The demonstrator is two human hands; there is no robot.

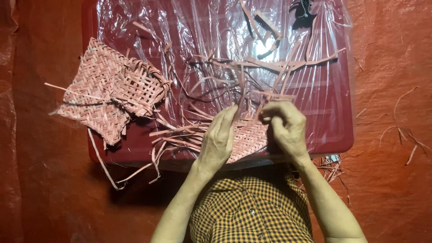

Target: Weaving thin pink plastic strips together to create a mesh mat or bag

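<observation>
Two hands (219,137) (284,126), two finished woven pieces (96,92) (143,85), one red tray (337,112).

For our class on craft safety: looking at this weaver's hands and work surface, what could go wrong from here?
Loose strips fan out unsecured, so the half-woven mat under the left hand and right hand might unravel. The thin strip edges could cut fingers. The clear plastic sheet looks slippery, so the work might slide.

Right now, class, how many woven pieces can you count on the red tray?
2: a finished woven basket at the tray's left, and a half-woven mat under both hands at the near edge. Loose strips may hide more.
</observation>
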